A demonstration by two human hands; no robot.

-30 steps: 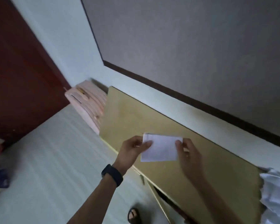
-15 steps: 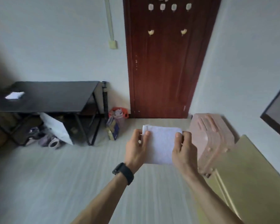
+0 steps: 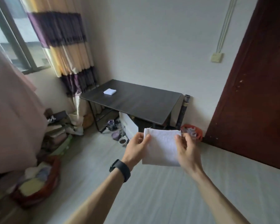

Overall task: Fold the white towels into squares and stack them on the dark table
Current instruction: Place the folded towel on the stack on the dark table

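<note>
Above floor [image 3: 152,199] | left hand [image 3: 137,148], right hand [image 3: 187,152] pinch towel [image 3: 162,147], seemingly square | dark table [image 3: 136,102] beyond

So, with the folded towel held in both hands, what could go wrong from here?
The folded towel, pinched only near its upper corners by the left hand and right hand, might sag open while carried. The other towel lies at the far corner of the dark table, so stacking may land askew.

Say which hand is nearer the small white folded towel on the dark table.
Left. The left hand is below and right of the small white folded towel; the right hand is farther right.
</note>
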